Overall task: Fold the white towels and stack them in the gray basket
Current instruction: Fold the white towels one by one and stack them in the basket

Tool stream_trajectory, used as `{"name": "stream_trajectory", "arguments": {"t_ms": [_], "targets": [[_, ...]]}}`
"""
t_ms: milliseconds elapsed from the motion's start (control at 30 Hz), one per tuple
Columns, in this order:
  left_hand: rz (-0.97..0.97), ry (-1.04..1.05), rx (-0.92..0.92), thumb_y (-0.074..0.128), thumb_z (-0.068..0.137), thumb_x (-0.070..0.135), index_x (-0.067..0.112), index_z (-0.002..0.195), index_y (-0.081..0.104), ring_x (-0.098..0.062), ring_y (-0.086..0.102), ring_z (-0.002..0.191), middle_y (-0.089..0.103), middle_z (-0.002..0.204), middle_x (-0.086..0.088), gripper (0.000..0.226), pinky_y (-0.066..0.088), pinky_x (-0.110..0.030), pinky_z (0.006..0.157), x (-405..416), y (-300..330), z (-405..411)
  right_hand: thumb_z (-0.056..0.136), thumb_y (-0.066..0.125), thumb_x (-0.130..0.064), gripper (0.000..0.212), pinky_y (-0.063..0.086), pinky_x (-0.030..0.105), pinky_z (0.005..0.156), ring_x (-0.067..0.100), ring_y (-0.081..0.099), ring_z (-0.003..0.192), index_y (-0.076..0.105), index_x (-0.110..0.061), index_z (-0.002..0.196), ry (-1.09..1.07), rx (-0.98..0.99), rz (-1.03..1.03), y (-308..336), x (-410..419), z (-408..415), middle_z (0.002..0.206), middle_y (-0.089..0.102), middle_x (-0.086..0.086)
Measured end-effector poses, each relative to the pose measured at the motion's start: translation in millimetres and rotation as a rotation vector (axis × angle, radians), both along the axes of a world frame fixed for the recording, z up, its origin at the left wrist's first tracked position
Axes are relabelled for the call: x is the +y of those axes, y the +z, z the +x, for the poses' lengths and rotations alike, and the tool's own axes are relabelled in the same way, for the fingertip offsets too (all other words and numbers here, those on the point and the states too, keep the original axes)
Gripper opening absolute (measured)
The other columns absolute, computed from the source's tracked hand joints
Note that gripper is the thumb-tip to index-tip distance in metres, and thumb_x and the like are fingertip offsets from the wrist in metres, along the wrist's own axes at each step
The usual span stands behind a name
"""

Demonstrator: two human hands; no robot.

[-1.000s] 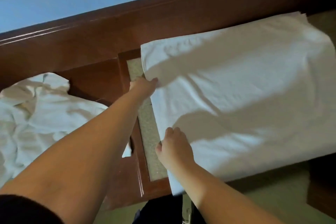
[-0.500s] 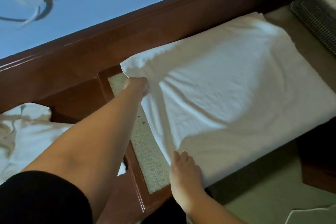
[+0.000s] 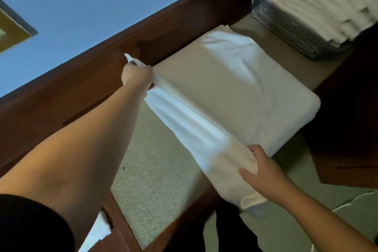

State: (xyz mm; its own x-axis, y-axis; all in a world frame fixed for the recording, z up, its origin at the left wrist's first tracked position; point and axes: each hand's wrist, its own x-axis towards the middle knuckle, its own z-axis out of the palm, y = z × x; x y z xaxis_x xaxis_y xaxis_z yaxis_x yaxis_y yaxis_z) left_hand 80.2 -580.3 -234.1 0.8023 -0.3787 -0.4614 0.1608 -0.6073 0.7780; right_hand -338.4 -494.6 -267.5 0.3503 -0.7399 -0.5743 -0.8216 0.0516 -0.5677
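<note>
A white towel (image 3: 225, 96) lies on a speckled beige surface (image 3: 155, 190) framed in reddish-brown wood, with white folded towels (image 3: 327, 0) in a gray dotted-mesh basket (image 3: 286, 28) upper right and a blue wall (image 3: 81, 2) upper left.

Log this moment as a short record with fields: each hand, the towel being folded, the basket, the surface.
left hand: grips the far corner of the white cloth towel, lifted
right hand: holds the near corner of the same edge
white cloth towel: partly folded, its left edge raised between the hands
gray mesh basket: at the far right, holds a stack of folded white towels
surface: speckled beige tabletop in a dark wooden frame
</note>
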Motion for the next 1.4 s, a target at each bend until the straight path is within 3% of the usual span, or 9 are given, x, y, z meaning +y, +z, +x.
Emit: {"name": "stream_trajectory", "arguments": {"t_ms": [133, 300, 400, 533, 667, 867, 1133, 1267, 1400], "targets": [[0.243, -0.214, -0.027, 0.06, 0.094, 0.043, 0.008, 0.16, 0.021, -0.034, 0.062, 0.124, 0.047, 0.153, -0.013, 0.084, 0.058, -0.048, 0.098, -36.3, -7.8, -35.1, 0.09, 0.061, -0.012, 0.039, 0.054, 0.04, 0.088, 0.021, 0.061, 0.104, 0.05, -0.027, 0.124, -0.015, 0.135, -0.012, -18.8, -27.6, -39.3, 0.122, 0.058, -0.002], [0.632, -1.239, -0.866, 0.072, 0.081, 0.02, 0.04, 0.163, 0.004, -0.034, 0.01, 0.158, 0.006, 0.172, -0.003, 0.108, 0.03, -0.054, 0.121, -45.9, -33.7, -92.5, 0.103, 0.051, -0.021, 0.029, 0.054, 0.041, 0.092, 0.022, 0.061, 0.108, 0.056, -0.026, 0.131, -0.059, 0.112, 0.093, -47.9, -39.3, -65.1, 0.121, 0.063, 0.002], [0.768, -1.706, -1.098, 0.066, 0.09, 0.018, 0.04, 0.161, 0.02, -0.027, 0.009, 0.159, 0.015, 0.172, 0.0, 0.088, 0.02, -0.047, 0.126, -52.0, -50.8, -105.7, 0.105, 0.046, -0.024, 0.032, 0.053, 0.041, 0.092, 0.021, 0.06, 0.109, 0.052, -0.029, 0.136, -0.099, 0.067, 0.153, -54.4, -39.4, -70.5, 0.12, 0.061, -0.002], [0.859, -1.755, -1.226, 0.055, 0.095, 0.016, 0.036, 0.153, 0.036, -0.028, 0.033, 0.144, 0.042, 0.152, -0.003, 0.065, 0.033, -0.043, 0.116, -66.3, -51.6, -115.9, 0.1, 0.053, -0.029, 0.036, 0.055, 0.045, 0.095, 0.019, 0.061, 0.111, 0.047, -0.037, 0.134, -0.038, 0.037, 0.271, -57.7, -37.9, -80.5, 0.124, 0.061, -0.004], [1.012, -1.793, -1.408, 0.057, 0.096, 0.027, 0.029, 0.147, 0.044, -0.031, 0.034, 0.137, 0.042, 0.145, -0.007, 0.053, 0.034, -0.045, 0.109, -91.5, -49.8, -111.8, 0.105, 0.05, -0.037, 0.009, 0.055, 0.042, 0.086, 0.018, 0.064, 0.097, 0.054, -0.03, 0.11, 0.037, 0.088, 0.264, -70.3, -34.4, -96.2, 0.105, 0.064, -0.004], [1.147, -1.82, -1.444, 0.053, 0.096, 0.015, 0.035, 0.14, 0.052, -0.035, 0.051, 0.12, 0.049, 0.127, -0.009, 0.049, 0.045, -0.041, 0.098, -130.6, -35.7, -89.7, 0.107, 0.052, -0.039, 0.011, 0.05, 0.029, 0.068, 0.015, 0.066, 0.087, 0.059, -0.031, 0.105, -0.148, -0.062, 0.252, -60.2, -30.5, -121.2, 0.1, 0.065, -0.003], [0.9, -1.638, -1.705, 0.052, 0.1, 0.021, 0.027, 0.127, 0.06, -0.027, 0.049, 0.116, 0.067, 0.114, -0.001, 0.029, 0.045, -0.04, 0.091, -152.1, -10.8, -45.3, 0.098, 0.053, -0.055, 0.02, 0.046, 0.029, 0.06, 0.007, 0.062, 0.073, 0.056, -0.036, 0.093, -0.286, -0.115, 0.009, -36.8, -39.9, -122.3, 0.084, 0.064, -0.006], [0.944, -1.626, -1.597, 0.05, 0.1, 0.022, 0.03, 0.138, 0.052, -0.027, 0.044, 0.125, 0.059, 0.126, -0.002, 0.039, 0.041, -0.043, 0.097, -151.0, -17.4, -37.3, 0.091, 0.06, -0.061, 0.026, 0.055, 0.036, 0.069, 0.005, 0.065, 0.078, 0.062, -0.035, 0.094, -0.248, -0.084, 0.037, -37.9, -51.6, -117.9, 0.088, 0.067, -0.013], [0.983, -1.591, -1.491, 0.052, 0.099, 0.027, 0.033, 0.14, 0.053, -0.026, 0.041, 0.128, 0.056, 0.132, -0.001, 0.041, 0.041, -0.043, 0.1, -143.0, -35.8, -30.2, 0.075, 0.036, -0.09, 0.061, 0.054, 0.035, 0.07, 0.003, 0.062, 0.08, 0.061, -0.035, 0.087, -0.227, -0.044, 0.008, -43.6, -55.6, -121.7, 0.096, 0.061, -0.023]]}}
